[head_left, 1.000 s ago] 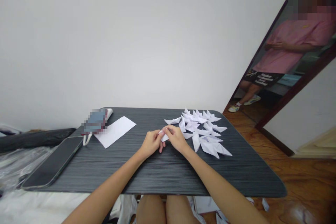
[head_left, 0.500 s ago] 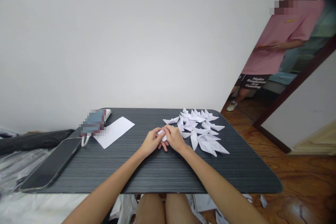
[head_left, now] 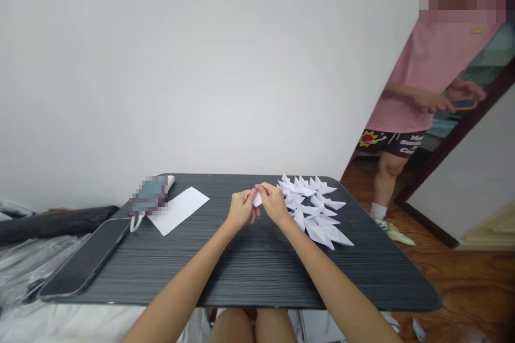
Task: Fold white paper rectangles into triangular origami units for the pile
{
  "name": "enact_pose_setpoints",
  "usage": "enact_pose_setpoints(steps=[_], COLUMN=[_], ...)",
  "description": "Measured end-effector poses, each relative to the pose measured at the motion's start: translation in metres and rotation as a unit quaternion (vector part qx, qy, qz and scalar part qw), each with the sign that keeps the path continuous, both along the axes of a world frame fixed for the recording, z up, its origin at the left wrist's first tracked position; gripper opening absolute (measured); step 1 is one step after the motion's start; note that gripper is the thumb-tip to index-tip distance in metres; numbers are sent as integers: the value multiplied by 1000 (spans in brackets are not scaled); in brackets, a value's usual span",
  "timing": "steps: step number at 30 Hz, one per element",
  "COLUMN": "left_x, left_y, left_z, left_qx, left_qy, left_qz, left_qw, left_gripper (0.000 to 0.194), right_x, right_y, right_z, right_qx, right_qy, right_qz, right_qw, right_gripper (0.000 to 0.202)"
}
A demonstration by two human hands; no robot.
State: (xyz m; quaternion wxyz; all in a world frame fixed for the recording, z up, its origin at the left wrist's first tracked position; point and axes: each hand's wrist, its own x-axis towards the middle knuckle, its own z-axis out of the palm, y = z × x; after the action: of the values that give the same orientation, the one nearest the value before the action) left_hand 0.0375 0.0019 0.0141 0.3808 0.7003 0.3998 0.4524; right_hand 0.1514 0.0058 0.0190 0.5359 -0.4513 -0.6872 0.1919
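Note:
Between my two hands, above the middle of the dark table (head_left: 173, 273), is a small folded piece of white paper (head_left: 257, 200). My left hand (head_left: 240, 208) pinches it from the left, thumb on top. From the other side my right hand (head_left: 273, 201) grips it, thumbs close together at its upper edge. Fingers cover most of the paper, so its full shape is hidden. Just right of my right hand lie several folded white paper boats (head_left: 322, 222), crowded together. To the left rests a flat sheet of white paper (head_left: 181, 211).
A pixelated device with a white cable (head_left: 148, 195) overlaps the sheet. A dark phone (head_left: 86, 260) lies at the table's left edge. Beyond the right side, a person in a pink shirt (head_left: 426, 75) stands in the doorway holding a phone (head_left: 463, 104). Paper scraps (head_left: 418, 328) lie on the floor.
My hands have shifted their hold on the folded paper, thumbs now meeting at its top. The view has tilted slightly. The person in pink has come nearer, a phone now showing in hand.

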Motion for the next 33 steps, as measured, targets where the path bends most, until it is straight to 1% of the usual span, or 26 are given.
enact_pose_setpoints(steps=[2, 3, 5, 7, 8, 10, 12, 15, 20, 22, 24, 26, 29, 33], left_x=[0, 0, -2, -5, -6, -8, -8, -8, -8, -9, -10, -11, -12, -13], left_y=[10, 14, 19, 20, 19, 17, 14, 14, 14, 13, 11, 10, 8, 7], left_z=[0, -1, -5, -10, -13, -16, -18, -22, -24, -22, -18, -15, -12, -10], left_qx=[17, 32, 66, 109, 129, 159, 179, 204, 216, 214, 205, 191, 164, 117], left_qy=[1, 11, 51, 95, 110, 126, 136, 150, 155, 144, 127, 112, 82, 23], left_qz=[6, 20, 46, 60, 64, 76, 81, 73, 71, 65, 56, 43, 15, -21], left_qw=[1000, 999, 995, 988, 983, 976, 971, 965, 961, 964, 969, 974, 983, 993], left_gripper=[46, 47, 48, 44, 39, 33, 35, 35, 35, 35, 34, 33, 32, 32], right_x=[6, 9, 14, 16, 16, 16, 14, 12, 11, 12, 14, 17, 23, 28], right_y=[7, 10, 14, 15, 15, 14, 12, 7, -2, -4, -5, -4, -1, 0], right_z=[-1, -3, -10, -17, -20, -23, -22, -19, -15, -12, -11, -9, -8, -6], right_qx=[-31, -52, -107, -146, -150, -141, -123, -81, 11, 32, 19, -22, -84, -132], right_qy=[48, 75, 113, 129, 130, 127, 105, 44, -67, -81, -54, -11, 31, 67], right_qz=[41, 60, 93, 112, 109, 94, 79, 58, 8, 6, 36, 92, 167, 214], right_qw=[998, 994, 983, 974, 974, 977, 984, 994, 998, 996, 998, 995, 982, 966], right_gripper=[23, 22, 26, 29, 29, 29, 27, 23, 19, 20, 21, 23, 25, 23])
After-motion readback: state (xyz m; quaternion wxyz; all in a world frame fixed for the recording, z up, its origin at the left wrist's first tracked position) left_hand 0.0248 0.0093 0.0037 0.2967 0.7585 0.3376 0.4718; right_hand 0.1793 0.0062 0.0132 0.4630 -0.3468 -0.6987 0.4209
